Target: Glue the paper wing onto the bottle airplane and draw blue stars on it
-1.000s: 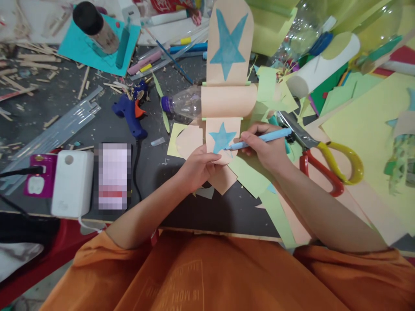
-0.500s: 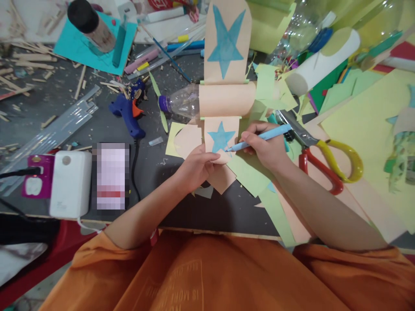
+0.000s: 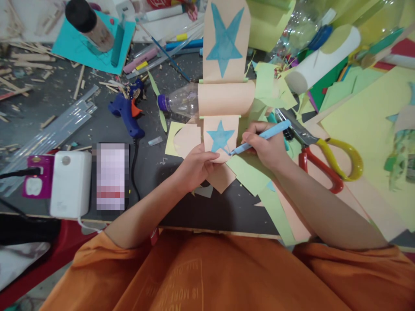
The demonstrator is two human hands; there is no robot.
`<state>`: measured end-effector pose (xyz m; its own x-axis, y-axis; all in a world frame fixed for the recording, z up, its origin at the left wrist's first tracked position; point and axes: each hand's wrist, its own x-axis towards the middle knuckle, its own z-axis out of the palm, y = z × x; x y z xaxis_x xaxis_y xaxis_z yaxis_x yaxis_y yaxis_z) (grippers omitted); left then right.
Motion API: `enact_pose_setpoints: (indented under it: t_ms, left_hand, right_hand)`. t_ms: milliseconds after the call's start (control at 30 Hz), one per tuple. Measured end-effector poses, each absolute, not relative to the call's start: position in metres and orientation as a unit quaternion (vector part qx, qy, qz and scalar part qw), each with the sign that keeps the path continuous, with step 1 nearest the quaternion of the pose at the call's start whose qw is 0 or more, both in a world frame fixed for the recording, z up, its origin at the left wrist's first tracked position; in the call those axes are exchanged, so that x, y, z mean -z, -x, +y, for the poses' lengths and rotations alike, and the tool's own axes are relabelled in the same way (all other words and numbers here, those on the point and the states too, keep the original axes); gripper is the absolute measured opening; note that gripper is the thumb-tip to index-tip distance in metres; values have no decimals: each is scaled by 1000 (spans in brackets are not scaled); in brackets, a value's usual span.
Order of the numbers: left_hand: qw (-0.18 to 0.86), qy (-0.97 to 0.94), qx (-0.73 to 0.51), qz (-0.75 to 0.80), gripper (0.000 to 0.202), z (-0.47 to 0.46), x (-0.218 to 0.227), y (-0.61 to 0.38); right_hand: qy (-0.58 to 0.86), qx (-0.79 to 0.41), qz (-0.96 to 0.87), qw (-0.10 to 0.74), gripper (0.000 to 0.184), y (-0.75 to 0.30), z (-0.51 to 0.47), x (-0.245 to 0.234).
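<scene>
Farther right on paper flap (image 3: 221, 137): blue pen (image 3: 274, 131)

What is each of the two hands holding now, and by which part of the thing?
Left hand: the nearer star-marked peach paper flap, by its lower edge. Right hand: the light-blue marker, by its barrel, behind the tip.

1. Blue glue gun (image 3: 125, 113) with a black cord (image 3: 135, 166).
2. Phone (image 3: 110, 175) just beside a white power bank (image 3: 70, 185).
3. Dark-capped bottle (image 3: 97, 32) on a turquoise sheet (image 3: 66, 45).
4. Clear sticks (image 3: 61, 129) lying near scattered wood pieces (image 3: 34, 57).
5. Scissors (image 3: 324, 147) with red and yellow handles.
</scene>
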<state>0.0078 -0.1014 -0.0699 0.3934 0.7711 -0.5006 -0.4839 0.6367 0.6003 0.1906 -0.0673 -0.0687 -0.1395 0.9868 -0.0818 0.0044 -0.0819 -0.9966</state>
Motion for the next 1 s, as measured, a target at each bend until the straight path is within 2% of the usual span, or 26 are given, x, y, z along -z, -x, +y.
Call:
enact_pose_setpoints:
  t_ms: [167,567,867,1000]
  left_hand:
    - [812,-188,-391,391,39,-101,73,-9]
    - [813,-203,-379,393,47,-101,70,-8]
    - [814,-211,-367,398,30,-101,72,-7]
    - [813,-206,-368,403,35,-102,71,-6]
  right_hand:
    - [480,-572,-470,471,28,-193,-66,75]
    - [468,-576,-481,466,34,-189,-69,73]
    - [483,-576,-487,444,33,-188,-69,72]
    - [496,-570,-484,440,27,-188,-69,72]
